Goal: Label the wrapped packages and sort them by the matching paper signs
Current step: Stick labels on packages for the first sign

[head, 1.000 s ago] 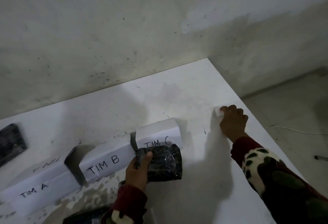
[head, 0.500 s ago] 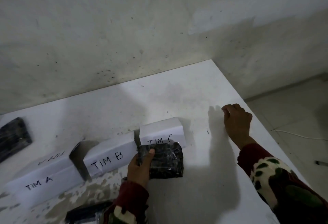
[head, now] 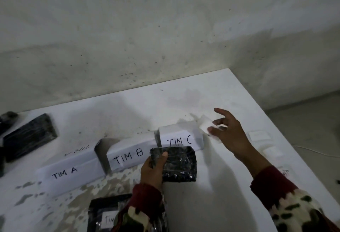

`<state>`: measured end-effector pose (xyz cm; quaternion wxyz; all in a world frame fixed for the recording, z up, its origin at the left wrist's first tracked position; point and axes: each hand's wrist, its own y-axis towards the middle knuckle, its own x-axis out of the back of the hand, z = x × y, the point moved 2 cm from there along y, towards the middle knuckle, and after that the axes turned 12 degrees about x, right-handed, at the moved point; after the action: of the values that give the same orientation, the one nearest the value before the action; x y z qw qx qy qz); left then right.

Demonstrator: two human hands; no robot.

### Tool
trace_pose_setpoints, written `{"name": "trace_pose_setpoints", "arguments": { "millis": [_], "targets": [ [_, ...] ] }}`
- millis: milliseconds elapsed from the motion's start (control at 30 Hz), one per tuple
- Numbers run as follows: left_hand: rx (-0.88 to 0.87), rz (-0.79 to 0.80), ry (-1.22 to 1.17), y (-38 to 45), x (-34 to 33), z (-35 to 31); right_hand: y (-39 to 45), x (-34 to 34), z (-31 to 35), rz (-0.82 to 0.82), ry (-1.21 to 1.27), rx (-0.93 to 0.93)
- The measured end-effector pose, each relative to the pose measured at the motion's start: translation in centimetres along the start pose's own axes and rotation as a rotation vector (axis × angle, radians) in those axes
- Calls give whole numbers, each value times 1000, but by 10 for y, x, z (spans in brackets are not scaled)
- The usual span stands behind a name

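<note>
1. Gripping the black wrapped package (head: 176, 163) at its left edge, the left hand (head: 153, 171) lies low over the white table (head: 230, 195); the thumb lies across the package's top face and the other fingers curl beneath it.
2. The package sits directly in front of the "TIM C" sign (head: 181, 137), overlapping that sign's lower edge in view.
3. The right hand (head: 230, 132) is raised above the table, right of the "TIM C" sign, with the forearm extending down to the right in a patterned sleeve (head: 294, 206).
4. The right thumb and a fingertip pinch a small white paper label (head: 207, 124); the index finger (head: 223, 112) extends outward, apart from the other fingers.
5. Three folded paper signs stand in a row: "TIM A" (head: 70, 173), "TIM B" (head: 128, 156) and "TIM C", left to right.
6. A second wrapped package (head: 30, 136) lies at the far left of the table.
7. A third package (head: 104, 213), bearing a white label with partial lettering, lies at the near edge, partly hidden by the left sleeve.
8. Further pale paper labels (head: 258, 135) lie on the table beyond the right hand.
</note>
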<state>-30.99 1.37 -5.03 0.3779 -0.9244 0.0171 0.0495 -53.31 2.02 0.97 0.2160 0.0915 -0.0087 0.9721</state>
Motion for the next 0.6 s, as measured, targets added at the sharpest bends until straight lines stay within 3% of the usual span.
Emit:
{"name": "trace_pose_setpoints", "arguments": {
  "millis": [400, 600],
  "targets": [
    [0, 11, 48, -8, 19, 2, -57, -49, 20, 143, 78, -60],
    [-16, 25, 39, -10, 18, 3, -72, -63, 20, 115, 212, -162]
  ]
}}
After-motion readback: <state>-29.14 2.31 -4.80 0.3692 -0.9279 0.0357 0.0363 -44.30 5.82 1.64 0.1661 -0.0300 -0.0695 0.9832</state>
